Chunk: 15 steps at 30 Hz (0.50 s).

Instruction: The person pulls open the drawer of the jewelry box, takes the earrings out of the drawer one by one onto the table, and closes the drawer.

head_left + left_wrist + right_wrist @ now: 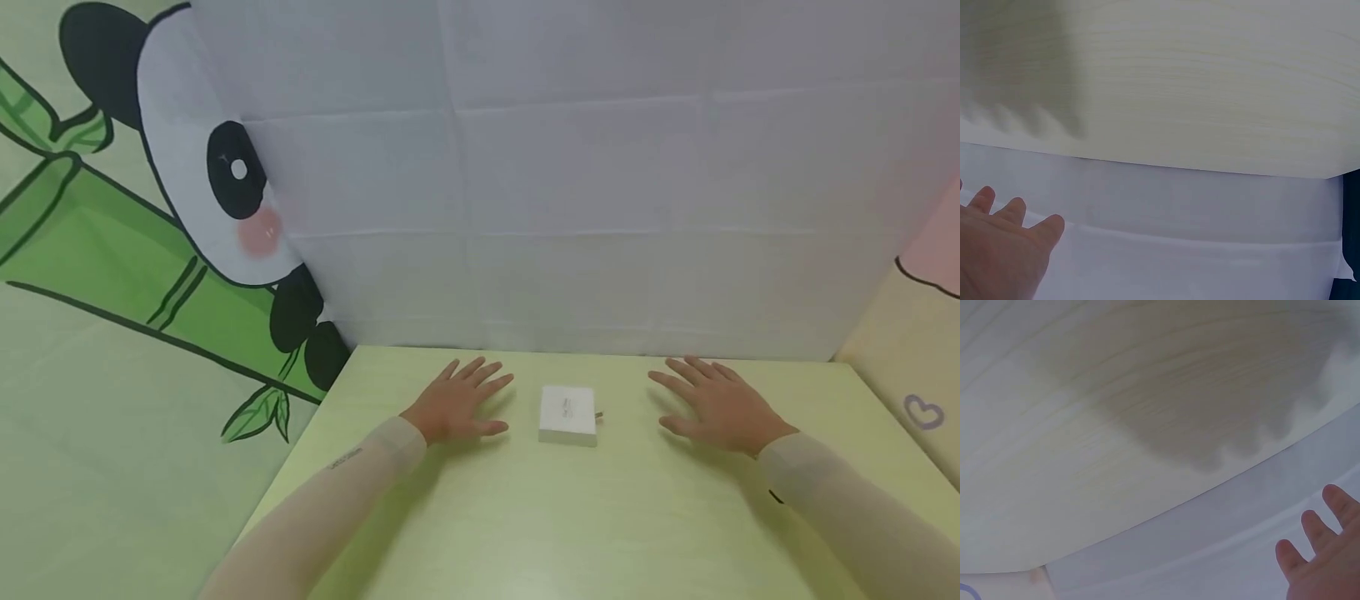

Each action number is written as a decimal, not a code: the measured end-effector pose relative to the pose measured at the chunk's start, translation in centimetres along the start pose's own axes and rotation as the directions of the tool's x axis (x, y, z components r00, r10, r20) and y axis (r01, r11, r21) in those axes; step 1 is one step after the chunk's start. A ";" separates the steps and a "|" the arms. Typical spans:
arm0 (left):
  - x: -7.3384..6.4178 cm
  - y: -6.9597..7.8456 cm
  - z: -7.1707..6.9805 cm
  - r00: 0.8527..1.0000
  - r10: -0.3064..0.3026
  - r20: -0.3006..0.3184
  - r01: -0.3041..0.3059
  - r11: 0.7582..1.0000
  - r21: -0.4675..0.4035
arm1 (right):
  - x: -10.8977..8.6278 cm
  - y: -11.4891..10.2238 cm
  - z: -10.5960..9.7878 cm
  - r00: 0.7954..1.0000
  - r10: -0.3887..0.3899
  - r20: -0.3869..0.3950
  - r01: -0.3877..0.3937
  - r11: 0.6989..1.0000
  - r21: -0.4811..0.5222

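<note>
A small white box (567, 415) lies on the pale yellow table between the two hands, with a faint grey picture printed on its top. A small brownish tab (599, 415) sticks out from the box's right side. To the left of the box, my left hand (459, 404) is held palm down with its fingers spread, holding nothing. My right hand (716, 404) mirrors it on the other side, fingers spread and nothing in them. In the wrist views, the left hand (1007, 250) and the right hand (1329, 556) show straight fingers, and their shadows fall on the tabletop.
The pale wood-grain table (570, 517) ends at a back edge against a creased white cloth (570, 192). A cloth with a panda and green bamboo (150, 242) hangs on the left. Another cloth with a purple heart (923, 412) stands on the right.
</note>
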State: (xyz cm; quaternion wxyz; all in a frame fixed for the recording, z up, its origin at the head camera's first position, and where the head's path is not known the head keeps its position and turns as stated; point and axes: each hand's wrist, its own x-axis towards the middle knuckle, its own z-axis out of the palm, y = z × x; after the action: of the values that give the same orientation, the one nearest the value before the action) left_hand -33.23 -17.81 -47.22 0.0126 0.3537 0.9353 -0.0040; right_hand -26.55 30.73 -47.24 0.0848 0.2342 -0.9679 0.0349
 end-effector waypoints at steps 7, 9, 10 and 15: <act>0.3 0.8 0.0 1.000 0.015 -0.020 -0.015 1.000 -0.020 | 0.1 0.1 0.0 1.000 -0.001 -0.011 0.001 1.000 -0.003; 0.5 0.8 0.1 1.000 0.011 -0.019 -0.011 1.000 -0.019 | 0.5 0.4 0.1 1.000 -0.004 -0.008 0.004 1.000 -0.001; 0.7 0.8 0.2 1.000 0.009 -0.019 -0.010 1.000 -0.023 | 0.6 0.6 0.2 1.000 -0.004 -0.005 0.004 1.000 0.003; 1.5 0.9 0.7 1.000 0.007 -0.015 -0.008 1.000 -0.016 | 1.5 1.3 0.5 1.000 -0.016 0.005 0.016 1.000 0.022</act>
State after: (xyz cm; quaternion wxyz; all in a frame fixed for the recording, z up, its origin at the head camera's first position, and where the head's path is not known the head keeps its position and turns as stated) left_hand -33.78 -16.14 -47.91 0.0085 0.3571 0.9340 0.0063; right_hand -28.51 31.17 -47.50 0.0800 0.2430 -0.9657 0.0443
